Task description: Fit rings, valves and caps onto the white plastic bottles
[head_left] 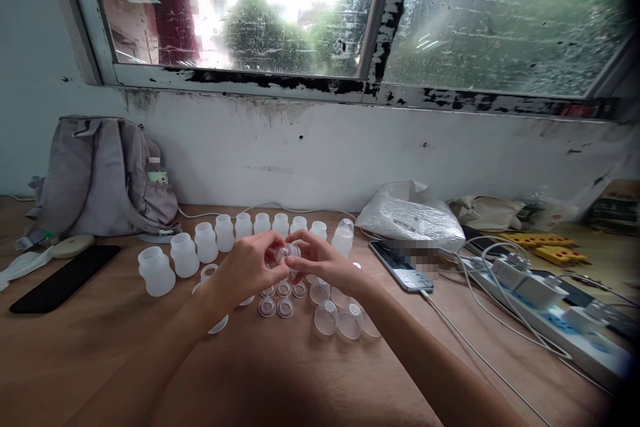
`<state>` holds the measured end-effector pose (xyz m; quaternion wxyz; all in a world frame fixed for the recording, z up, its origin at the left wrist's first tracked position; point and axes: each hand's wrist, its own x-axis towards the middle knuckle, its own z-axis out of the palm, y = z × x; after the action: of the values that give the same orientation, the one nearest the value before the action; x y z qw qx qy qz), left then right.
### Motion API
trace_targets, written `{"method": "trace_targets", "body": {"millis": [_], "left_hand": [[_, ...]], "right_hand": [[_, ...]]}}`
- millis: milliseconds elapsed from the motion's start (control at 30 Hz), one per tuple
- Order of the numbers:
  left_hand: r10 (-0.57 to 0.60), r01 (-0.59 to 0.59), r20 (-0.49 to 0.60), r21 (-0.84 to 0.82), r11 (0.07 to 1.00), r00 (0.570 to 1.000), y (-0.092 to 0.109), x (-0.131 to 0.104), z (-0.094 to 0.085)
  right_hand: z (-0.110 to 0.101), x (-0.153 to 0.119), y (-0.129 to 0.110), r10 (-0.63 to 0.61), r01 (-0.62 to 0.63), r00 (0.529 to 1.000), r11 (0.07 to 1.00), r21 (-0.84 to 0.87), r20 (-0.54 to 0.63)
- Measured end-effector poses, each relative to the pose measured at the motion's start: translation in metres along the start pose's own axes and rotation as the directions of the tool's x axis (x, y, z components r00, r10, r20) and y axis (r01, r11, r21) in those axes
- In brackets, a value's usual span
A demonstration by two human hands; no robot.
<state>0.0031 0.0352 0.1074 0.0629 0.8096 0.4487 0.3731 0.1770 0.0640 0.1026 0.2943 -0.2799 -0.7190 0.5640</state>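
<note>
Between my left hand (257, 260) and my right hand (317, 259) is a small clear bottle nipple (287, 251), held by the fingertips of both; its lower part is partly hidden by the fingers. Below my hands several more clear nipples (285, 307) stand on the table. Several clear domed caps (326, 317) lie by my right forearm. White rings (209, 271) show partly behind my left wrist. Behind my hands, open white bottles (184, 255) stand in a curved row. At the row's right end one bottle (343, 237) has a clear cap on top.
A grey backpack (100, 177) and a black phone-like slab (65, 278) are at the left. To the right lie a plugged-in phone (400, 267), a silvery bubble-wrap bag (410, 213) and a power strip (550, 320) with loose white cables. A wall with windows closes the back.
</note>
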Motion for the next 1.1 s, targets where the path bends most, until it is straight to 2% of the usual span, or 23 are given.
{"method": "trace_targets", "body": {"millis": [233, 433, 567, 667, 767, 833, 1000, 1100], "left_hand": [[0.010, -0.009, -0.008, 0.046, 0.999, 1.000, -0.004, 0.001, 0.006], [-0.027, 0.027, 0.001, -0.050, 0.998, 1.000, -0.006, 0.002, 0.003], [-0.065, 0.090, 0.125, -0.204, 0.975, 0.990, -0.003, 0.003, -0.005], [-0.069, 0.154, 0.291, -0.282, 0.947, 0.954, -0.002, 0.003, -0.011], [-0.065, 0.220, 0.474, -0.280, 0.934, 0.878, -0.005, 0.003, -0.013], [-0.064, 0.214, 0.516, -0.237, 0.948, 0.854, -0.009, 0.003, -0.009], [-0.023, 0.055, 0.462, -0.057, 0.997, 0.886, -0.017, -0.001, 0.012], [0.020, -0.023, 0.465, 0.000, 1.000, 0.885, -0.018, -0.005, 0.027]], "right_hand": [[-0.001, 0.003, 0.006, -0.017, 0.015, 0.999, 0.998, -0.056, -0.046], [0.001, -0.001, -0.001, -0.006, 0.006, 1.000, 0.998, -0.057, -0.004], [-0.007, -0.005, -0.010, 0.025, -0.016, 0.996, 0.994, -0.109, 0.086], [-0.022, -0.008, -0.013, 0.085, -0.047, 0.983, 0.973, -0.226, 0.163], [-0.036, -0.012, -0.012, 0.196, -0.102, 0.961, 0.908, -0.406, 0.197], [-0.039, -0.014, -0.009, 0.288, -0.146, 0.934, 0.847, -0.511, 0.211], [-0.031, -0.012, -0.001, 0.461, -0.187, 0.862, 0.675, -0.714, 0.211], [-0.029, -0.012, -0.002, 0.474, -0.188, 0.860, 0.637, -0.747, 0.188]]}}
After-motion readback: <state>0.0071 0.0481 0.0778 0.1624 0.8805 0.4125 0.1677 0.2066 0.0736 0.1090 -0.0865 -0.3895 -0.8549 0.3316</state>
